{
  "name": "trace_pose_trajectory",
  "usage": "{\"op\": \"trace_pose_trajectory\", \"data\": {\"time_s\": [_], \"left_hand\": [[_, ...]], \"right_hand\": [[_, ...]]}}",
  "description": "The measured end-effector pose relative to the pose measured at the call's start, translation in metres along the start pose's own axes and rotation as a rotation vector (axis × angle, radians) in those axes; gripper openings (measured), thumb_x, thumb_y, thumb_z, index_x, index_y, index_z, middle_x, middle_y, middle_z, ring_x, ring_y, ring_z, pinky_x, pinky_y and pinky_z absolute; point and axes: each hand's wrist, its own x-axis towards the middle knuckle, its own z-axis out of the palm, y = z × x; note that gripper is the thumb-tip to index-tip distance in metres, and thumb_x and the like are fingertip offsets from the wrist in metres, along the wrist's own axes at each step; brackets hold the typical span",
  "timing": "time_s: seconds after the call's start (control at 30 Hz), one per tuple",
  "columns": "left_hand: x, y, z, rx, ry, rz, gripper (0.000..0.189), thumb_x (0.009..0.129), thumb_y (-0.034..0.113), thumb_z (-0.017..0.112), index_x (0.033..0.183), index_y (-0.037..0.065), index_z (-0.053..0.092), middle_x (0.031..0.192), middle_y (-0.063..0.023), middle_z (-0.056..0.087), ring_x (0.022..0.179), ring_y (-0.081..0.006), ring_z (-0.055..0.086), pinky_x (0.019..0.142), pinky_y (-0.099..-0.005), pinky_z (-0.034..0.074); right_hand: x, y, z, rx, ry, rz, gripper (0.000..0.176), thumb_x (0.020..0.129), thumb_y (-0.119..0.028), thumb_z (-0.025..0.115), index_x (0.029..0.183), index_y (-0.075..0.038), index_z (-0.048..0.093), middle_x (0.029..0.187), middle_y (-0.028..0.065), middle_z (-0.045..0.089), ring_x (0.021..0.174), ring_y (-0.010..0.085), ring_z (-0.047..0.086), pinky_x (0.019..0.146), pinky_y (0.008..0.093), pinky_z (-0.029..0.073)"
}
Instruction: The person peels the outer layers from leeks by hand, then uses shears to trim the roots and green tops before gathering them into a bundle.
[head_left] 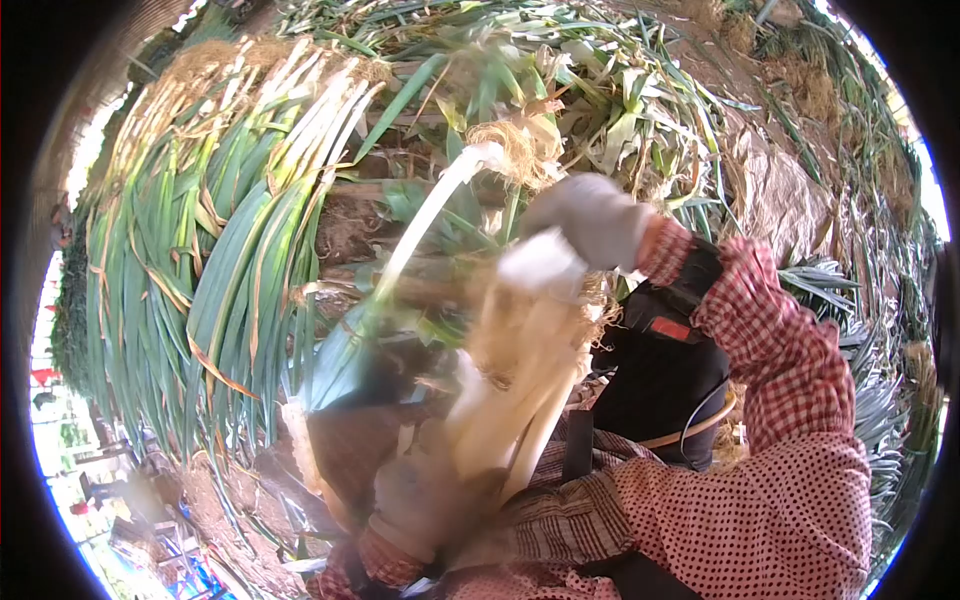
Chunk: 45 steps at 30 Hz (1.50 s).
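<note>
My gloved left hand (410,505) is wrapped round the lower stems of a bunch of thick green onions (520,410). Their pale stalks slant up to the right, and a motion smear covers part of them. Above the root ends, my gloved right hand (585,220) is blurred, so I cannot tell what its fingers hold. A white blurred patch shows just under it. Left of that hand, a single long green onion (430,222) slants with its shaggy roots up and its leaves down at the left.
A broad row of green onions (240,230) lies at the left, roots at the far end. Loose leaves and trimmings (610,110) cover the ground ahead. Brown sheeting (775,185) lies at the right, with more onion greens beyond. A dark device (680,300) is strapped to my right wrist.
</note>
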Motion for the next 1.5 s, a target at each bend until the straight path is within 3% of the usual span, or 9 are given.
{"op": "trace_pose_trajectory", "data": {"time_s": [0.17, 0.4, 0.67, 0.77, 1.07, 1.23, 1.3, 1.4, 1.5], "left_hand": [[0.004, 0.002, 0.004, -0.055, 0.04, 0.122, 0.087, 0.077, 0.063, 0.075, 0.122, -0.005, 0.045, 0.097, -0.0216, 0.068, 0.082, -0.0393, 0.071, 0.071, -0.0455, 0.058], [0.002, -0.012, 0.001, -0.046, 0.121, 0.226, 0.074, 0.08, 0.06, 0.071, 0.111, -0.002, 0.047, 0.08, -0.0186, 0.067, 0.066, -0.0328, 0.069, 0.059, -0.0433, 0.055], [0.006, -0.014, -0.007, -0.062, -0.015, 0.135, 0.103, 0.077, 0.077, 0.064, 0.126, -0.011, 0.043, 0.099, -0.0231, 0.068, 0.074, -0.0358, 0.072, 0.065, -0.0422, 0.059], [0.007, -0.016, -0.004, -0.019, -0.018, 0.139, 0.102, 0.078, 0.075, 0.065, 0.126, -0.011, 0.043, 0.1, -0.0238, 0.068, 0.075, -0.0363, 0.072, 0.066, -0.042, 0.059], [0.006, -0.013, 0.0, -0.114, 0.123, 0.199, 0.072, 0.079, 0.061, 0.072, 0.106, -0.001, 0.047, 0.079, -0.0156, 0.066, 0.069, -0.0317, 0.07, 0.06, -0.044, 0.056], [0.007, -0.01, 0.002, -0.032, 0.08, 0.206, 0.089, 0.078, 0.061, 0.074, 0.125, -0.008, 0.043, 0.084, -0.0181, 0.064, 0.07, -0.0342, 0.069, 0.057, -0.0429, 0.056], [0.007, -0.007, 0.008, 0.044, 0.126, 0.257, 0.091, 0.08, 0.064, 0.07, 0.126, -0.009, 0.043, 0.08, -0.0163, 0.063, 0.066, -0.0319, 0.068, 0.054, -0.0419, 0.054], [0.005, -0.004, 0.018, 0.131, 0.199, 0.331, 0.093, 0.082, 0.069, 0.063, 0.128, -0.011, 0.044, 0.076, -0.0136, 0.062, 0.061, -0.0283, 0.066, 0.05, -0.0394, 0.052], [0.006, -0.001, 0.022, 0.127, 0.211, 0.367, 0.089, 0.085, 0.068, 0.059, 0.125, -0.011, 0.047, 0.074, -0.0119, 0.061, 0.061, -0.0259, 0.064, 0.05, -0.0385, 0.05]], "right_hand": [[0.048, -0.006, 0.052, -0.034, -0.455, 0.039, 0.052, 0.083, -0.055, 0.07, 0.086, -0.003, 0.077, 0.077, 0.0117, 0.073, 0.069, 0.0293, 0.069, 0.065, 0.0415, 0.055], [0.057, -0.024, 0.064, 0.599, -0.345, 0.097, 0.05, 0.08, -0.049, 0.075, 0.075, 0.001, 0.075, 0.065, 0.0062, 0.069, 0.055, 0.0125, 0.057, 0.05, 0.035, 0.046], [0.057, -0.01, 0.075, 0.939, -0.455, -0.258, 0.04, 0.09, -0.033, 0.067, 0.112, 0.001, 0.07, 0.08, 0.0049, 0.072, 0.066, 0.014, 0.06, 0.061, 0.0351, 0.05], [0.045, -0.023, 0.06, 0.869, -0.478, -0.106, 0.043, 0.094, -0.045, 0.069, 0.087, -0.003, 0.075, 0.07, 0.0024, 0.068, 0.061, 0.0085, 0.06, 0.055, 0.0271, 0.048], [0.014, -0.044, 0.034, 0.778, -0.357, 0.309, 0.038, 0.088, -0.033, 0.074, 0.111, -0.002, 0.07, 0.092, 0.0055, 0.07, 0.081, 0.0139, 0.063, 0.072, 0.0325, 0.052], [0.006, 0.017, 0.043, 0.442, 0.215, -0.071, 0.034, 0.085, -0.026, 0.075, 0.113, -0.008, 0.07, 0.105, 0.0078, 0.067, 0.089, 0.0172, 0.066, 0.083, 0.0339, 0.054], [0.005, -0.021, -0.001, 0.341, -0.058, 0.177, 0.031, 0.088, -0.023, 0.072, 0.119, -0.017, 0.07, 0.111, 0.0097, 0.067, 0.1, 0.0203, 0.065, 0.092, 0.0343, 0.052], [0.028, -0.005, 0.0, 0.382, 0.0, -0.513, 0.026, 0.091, -0.02, 0.068, 0.117, -0.02, 0.07, 0.115, 0.0079, 0.068, 0.107, 0.0227, 0.064, 0.093, 0.034, 0.051], [0.042, -0.001, -0.004, 0.123, -0.398, -0.591, 0.027, 0.091, -0.018, 0.067, 0.118, -0.014, 0.069, 0.117, 0.0079, 0.068, 0.105, 0.0238, 0.064, 0.091, 0.0349, 0.052]]}}
